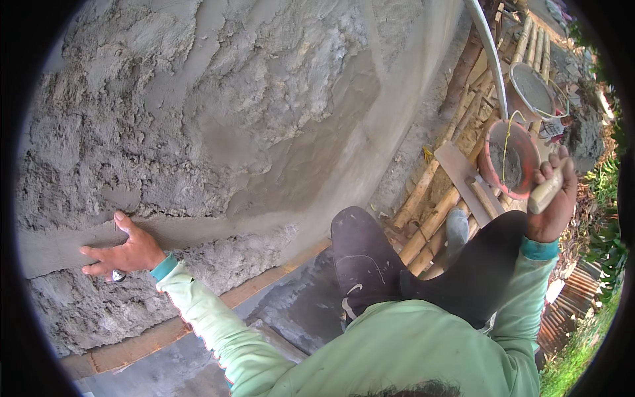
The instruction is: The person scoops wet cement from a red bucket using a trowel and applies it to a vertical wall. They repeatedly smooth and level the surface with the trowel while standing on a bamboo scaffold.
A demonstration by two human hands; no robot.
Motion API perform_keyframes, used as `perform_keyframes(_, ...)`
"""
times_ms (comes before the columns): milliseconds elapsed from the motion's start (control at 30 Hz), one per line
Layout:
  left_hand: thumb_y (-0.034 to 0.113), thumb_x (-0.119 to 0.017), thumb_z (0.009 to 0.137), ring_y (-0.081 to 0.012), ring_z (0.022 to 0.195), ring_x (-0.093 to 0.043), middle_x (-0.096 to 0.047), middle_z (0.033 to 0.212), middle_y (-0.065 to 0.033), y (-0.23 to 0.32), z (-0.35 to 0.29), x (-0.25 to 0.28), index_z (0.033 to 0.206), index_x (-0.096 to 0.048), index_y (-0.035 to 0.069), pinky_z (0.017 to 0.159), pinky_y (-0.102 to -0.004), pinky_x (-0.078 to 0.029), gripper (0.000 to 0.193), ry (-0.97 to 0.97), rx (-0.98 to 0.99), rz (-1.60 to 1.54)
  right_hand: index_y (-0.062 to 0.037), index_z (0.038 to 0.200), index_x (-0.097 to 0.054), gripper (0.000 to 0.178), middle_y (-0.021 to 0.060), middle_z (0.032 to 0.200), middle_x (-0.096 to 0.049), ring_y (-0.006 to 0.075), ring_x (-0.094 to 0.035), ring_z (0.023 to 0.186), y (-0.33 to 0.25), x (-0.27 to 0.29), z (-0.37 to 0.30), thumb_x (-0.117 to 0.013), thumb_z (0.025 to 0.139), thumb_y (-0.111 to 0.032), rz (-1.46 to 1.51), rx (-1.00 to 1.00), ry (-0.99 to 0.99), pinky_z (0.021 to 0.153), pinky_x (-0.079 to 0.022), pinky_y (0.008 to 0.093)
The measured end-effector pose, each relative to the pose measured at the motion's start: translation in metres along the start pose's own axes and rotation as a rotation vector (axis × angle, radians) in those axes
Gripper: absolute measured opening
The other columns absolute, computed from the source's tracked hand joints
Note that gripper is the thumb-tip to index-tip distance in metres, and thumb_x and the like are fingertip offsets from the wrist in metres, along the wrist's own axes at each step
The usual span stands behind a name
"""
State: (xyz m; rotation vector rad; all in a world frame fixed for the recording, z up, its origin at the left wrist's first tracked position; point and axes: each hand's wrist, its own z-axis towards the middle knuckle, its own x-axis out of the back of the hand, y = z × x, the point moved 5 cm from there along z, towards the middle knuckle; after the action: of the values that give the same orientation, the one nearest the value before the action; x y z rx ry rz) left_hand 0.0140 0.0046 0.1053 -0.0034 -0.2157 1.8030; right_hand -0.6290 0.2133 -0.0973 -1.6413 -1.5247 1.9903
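My left hand [129, 250] rests with its fingers spread on a smooth band of mortar [59, 245] along the rough grey wall [132, 119]. A ring shows on one finger. Out to the right, my right hand [555, 202] is closed round the pale wooden handle of a trowel [546, 192]; its blade is hard to make out. Just left of that hand stands a reddish bucket [488, 153] with grey mortar inside and a yellow handle. A flat wooden float [463, 173] lies beside the bucket on bamboo poles.
A second bucket [529, 92] of grey mix sits farther back. Bamboo poles [433, 215] form a platform under my legs. A pale curved strip [491, 49] arches beside the wall. A wooden batten [135, 351] edges the wall's bottom. Corrugated metal [570, 304] and plants lie at the right.
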Motion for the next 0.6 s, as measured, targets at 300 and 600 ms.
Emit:
perform_keyframes(300, 0.069, -0.069, 0.084, -0.0592, 0.145, -0.022, -0.012, 0.158, -0.0416, 0.002, -0.007, -0.007, 0.158, -0.026, 0.005, 0.107, -0.0787, -0.020, 0.106, -0.010, 0.006, 0.018, -0.0125, 0.132, -0.049, 0.043, 0.0048, 0.095, -0.058, 0.0148, -0.056, 0.079, 0.378, -0.209, -0.128, -0.067, 0.093, -0.009, -0.077, -0.666, -0.064, 0.057, -0.050, 0.0308)
perform_keyframes(600, 0.069, -0.068, 0.086, -0.0598, 0.144, -0.023, -0.007, 0.157, -0.0426, -0.010, 0.002, -0.002, 0.158, -0.024, 0.003, 0.104, -0.0669, -0.037, 0.107, -0.039, 0.055, 0.073, -0.0039, 0.137, -0.036, 0.062, 0.0098, 0.095, -0.061, 0.0139, -0.058, 0.063, 0.394, -0.130, -0.077, -0.075, 0.092, -0.023, -0.149, -0.459, -0.064, 0.053, -0.053, 0.0312)
